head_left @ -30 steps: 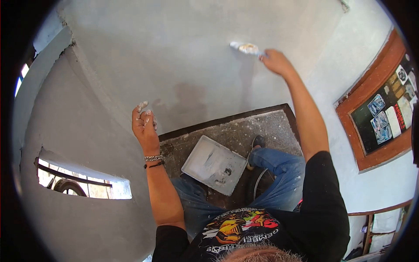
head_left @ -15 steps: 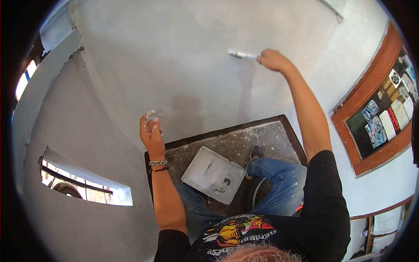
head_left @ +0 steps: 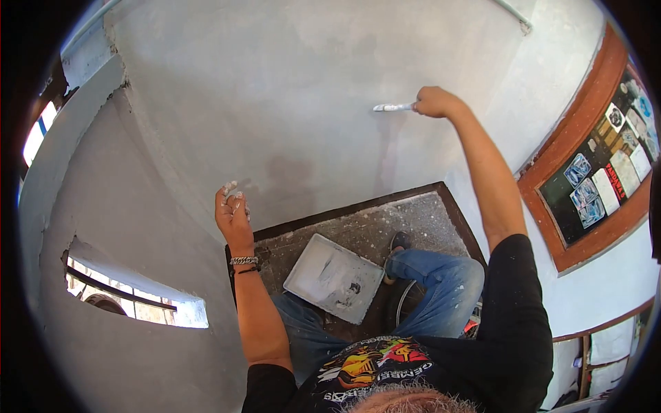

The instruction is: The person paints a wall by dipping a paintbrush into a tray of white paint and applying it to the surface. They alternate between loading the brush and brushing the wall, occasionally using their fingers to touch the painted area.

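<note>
A paintbrush with white-coated bristles lies against the grey-white wall, its head pointing left. My right hand is closed round the handle end, with the arm stretched out. Lower left, my left hand is raised near the wall, its fingers loosely curled and apart, white paint smeared on the fingertips. Nothing shows between them. Below, between my legs, a pale paint tray with white and dark smears sits tilted.
A dark-edged, paint-spotted floor meets the wall. Part of a wheel shows beside my leg. To the right is a brown-framed panel with stickers. A slotted opening cuts the left wall, and a pipe runs at top right.
My right hand and the paintbrush have moved down the wall and slightly right. My left hand has shifted a little left and down, its fingers still curled.
</note>
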`<state>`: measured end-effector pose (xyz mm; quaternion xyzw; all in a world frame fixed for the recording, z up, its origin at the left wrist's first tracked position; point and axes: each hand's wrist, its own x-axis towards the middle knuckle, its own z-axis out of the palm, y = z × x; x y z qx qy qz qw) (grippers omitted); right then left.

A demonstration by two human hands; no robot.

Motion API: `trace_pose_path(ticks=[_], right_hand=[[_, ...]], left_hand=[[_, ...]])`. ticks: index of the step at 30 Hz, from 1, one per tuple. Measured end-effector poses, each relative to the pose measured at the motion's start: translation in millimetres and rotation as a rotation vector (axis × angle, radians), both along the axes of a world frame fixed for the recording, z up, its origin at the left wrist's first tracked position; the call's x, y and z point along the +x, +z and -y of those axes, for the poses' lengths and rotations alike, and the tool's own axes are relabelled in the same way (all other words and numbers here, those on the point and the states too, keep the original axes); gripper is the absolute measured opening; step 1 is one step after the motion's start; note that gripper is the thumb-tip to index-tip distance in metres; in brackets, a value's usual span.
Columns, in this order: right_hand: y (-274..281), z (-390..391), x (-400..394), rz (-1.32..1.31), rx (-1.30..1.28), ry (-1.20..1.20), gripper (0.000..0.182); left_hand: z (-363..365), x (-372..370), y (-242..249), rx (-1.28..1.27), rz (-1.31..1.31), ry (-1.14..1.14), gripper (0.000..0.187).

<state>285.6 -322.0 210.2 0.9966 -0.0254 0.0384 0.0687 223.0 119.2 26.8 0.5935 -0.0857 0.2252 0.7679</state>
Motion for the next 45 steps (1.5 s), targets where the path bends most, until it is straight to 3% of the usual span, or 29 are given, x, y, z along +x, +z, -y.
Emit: trace_pose_path(ticks=[3, 8, 11, 14, 16, 19, 24, 27, 29, 31, 33, 39, 42, 45], right_hand=[[-0.6, 23.4, 33.3, 0.181, -0.018, 0.022, 0.040], [87.4, 9.2, -12.2, 0.265, 0.223, -0.047, 0.040], [57.8, 10.8, -13.0, 0.162, -0.026, 0.028, 0.038], [10.6, -9.3, 0.9, -0.185, 0.044, -0.057, 0.037], [-11.1, -9.2, 17.5, -0.001, 0.011, -0.039, 0.037], [31.1, -0.9, 32.9, 0.074, -0.081, 0.018, 0.039], [103.2, -17.0, -17.0, 0.182, 0.092, -0.077, 0.040], [48.2, -7.2, -4.1, 0.153, -0.071, 0.189, 0.038], [7.1, -35.1, 3.3, -0.002, 0.007, 0.125, 0.039], [-9.4, -61.1, 18.6, 0.037, 0.043, 0.062, 0.040], [-1.9, -68.7, 29.0, 0.086, 0.038, 0.058, 0.040], [108.5, -70.4, -11.9, 0.250, 0.146, 0.025, 0.040], [85.0, -55.2, -17.2, 0.211, -0.026, 0.126, 0.040], [23.0, -43.8, 2.7, -0.017, -0.089, 0.070, 0.041]], left_hand=[[1.1, 3.7, -2.6, 0.013, 0.009, -0.001, 0.024], [-0.5, 2.1, 0.0, 0.033, 0.002, 0.031, 0.023], [-1.1, 3.3, -0.5, 0.022, -0.003, 0.035, 0.024], [2.7, 3.5, -0.1, 0.040, -0.001, 0.027, 0.025], [5.4, 5.7, -2.5, 0.032, -0.008, 0.011, 0.025], [7.0, 6.7, -2.6, 0.027, -0.011, 0.000, 0.025], [5.3, 7.0, -1.5, 0.056, 0.003, 0.007, 0.025], [4.8, 6.2, -0.5, 0.042, -0.006, 0.017, 0.024], [8.0, 6.0, 0.8, 0.034, -0.018, 0.013, 0.024], [12.1, 4.1, 0.1, 0.043, -0.019, 0.007, 0.024], [10.3, 4.3, -1.8, 0.056, -0.022, 0.006, 0.024], [-0.6, 6.5, -5.9, 0.021, -0.023, 0.010, 0.024], [-4.4, 4.1, -4.8, 0.010, -0.031, 0.025, 0.023], [-4.2, 1.9, -2.8, 0.013, -0.036, 0.029, 0.023]])
